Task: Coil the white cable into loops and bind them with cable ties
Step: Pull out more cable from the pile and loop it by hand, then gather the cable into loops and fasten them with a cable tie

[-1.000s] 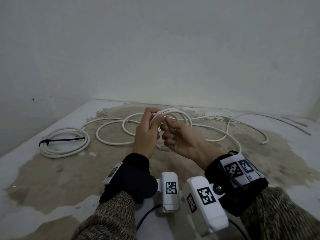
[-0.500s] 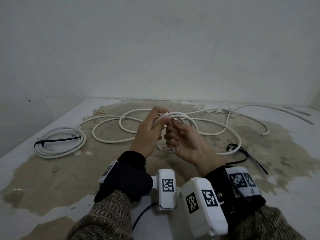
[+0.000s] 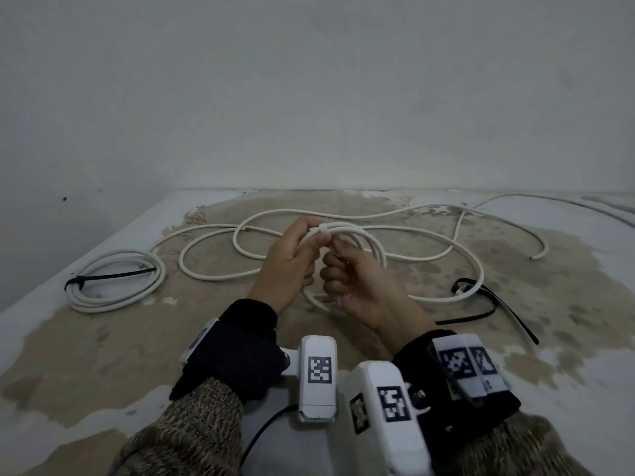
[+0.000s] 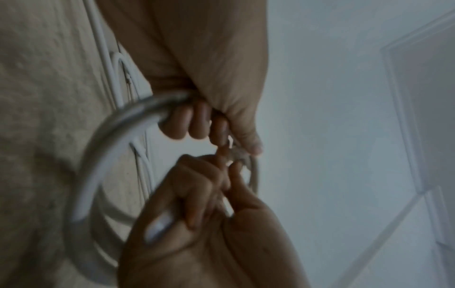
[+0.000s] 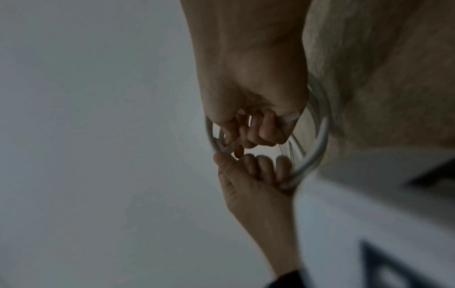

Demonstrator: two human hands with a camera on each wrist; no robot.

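You are facing a plain pale wall [image 3: 309,97] over a worn floor [image 3: 103,355], its white coating peeled back to a blotchy tan patch. Loose runs of the white cable [image 3: 213,276] sprawl across that patch. At the far left lies a finished coil [image 3: 113,297], cinched by a black cable tie [image 3: 110,278]. Another black tie [image 3: 481,314] lies on the floor to your right, touching the cable.

Your left hand [image 3: 288,266] holds a small coil [image 3: 364,235] raised off the floor, fingers curled round its strands and the thumb pressed on top beside a white cable tie [image 3: 323,229] wrapped round the bundle. Your right hand [image 3: 357,286] is closed into a fist just beside it, gripping the tie's tail [image 4: 227,208], whose end pokes out below the fist. Both wrist views are blurred, but each shows the coil ringing your curled fingers [image 5: 261,132].
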